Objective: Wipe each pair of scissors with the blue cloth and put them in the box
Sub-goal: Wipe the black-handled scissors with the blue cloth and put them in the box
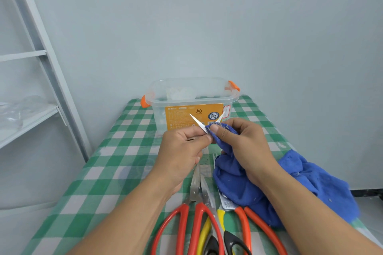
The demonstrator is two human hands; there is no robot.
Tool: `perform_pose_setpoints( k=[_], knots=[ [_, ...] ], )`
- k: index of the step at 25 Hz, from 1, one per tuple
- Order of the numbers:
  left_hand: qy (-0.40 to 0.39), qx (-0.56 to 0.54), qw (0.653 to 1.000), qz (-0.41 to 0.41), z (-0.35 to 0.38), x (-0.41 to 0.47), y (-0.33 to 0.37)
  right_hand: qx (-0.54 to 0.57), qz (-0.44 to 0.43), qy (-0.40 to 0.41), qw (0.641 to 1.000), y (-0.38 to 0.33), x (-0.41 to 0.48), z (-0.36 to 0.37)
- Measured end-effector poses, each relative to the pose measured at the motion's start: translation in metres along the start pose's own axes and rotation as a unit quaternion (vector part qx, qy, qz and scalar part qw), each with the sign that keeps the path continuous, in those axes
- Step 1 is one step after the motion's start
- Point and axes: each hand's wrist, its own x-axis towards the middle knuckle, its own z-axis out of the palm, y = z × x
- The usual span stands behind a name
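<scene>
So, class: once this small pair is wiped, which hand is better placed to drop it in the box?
Likely left. The left hand pinches the small scissors right in front of the open box, while the right hand grips the blue cloth.

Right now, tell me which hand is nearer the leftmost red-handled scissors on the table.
Left. The left hand sits above the leftmost red-handled scissors; the right hand is farther right, gripping the blue cloth.

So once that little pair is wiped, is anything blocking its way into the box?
Nothing visible. The box stands just beyond the small scissors, top open, no lid. Only the blue cloth, pinched around them by the right hand, touches them.
</scene>
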Motion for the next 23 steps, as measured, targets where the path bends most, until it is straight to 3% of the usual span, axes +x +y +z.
perform_pose_setpoints(
  k=[8, 18, 23],
  knots=[
    [-0.022, 0.037, 0.999, 0.017, 0.0015, -0.0039, 0.0022, 0.007, -0.017, 0.091, 0.996, -0.0022, 0.0013, 0.0051],
    [-0.011, 0.006, 1.000, -0.012, -0.0014, -0.0002, 0.0002, 0.072, -0.028, 0.152, 0.985, 0.0007, 0.0063, -0.0020],
    [0.003, -0.016, 1.000, -0.017, -0.0050, 0.0024, -0.0004, 0.114, -0.059, 0.101, 0.987, -0.0046, 0.0025, -0.0011]
  ],
)
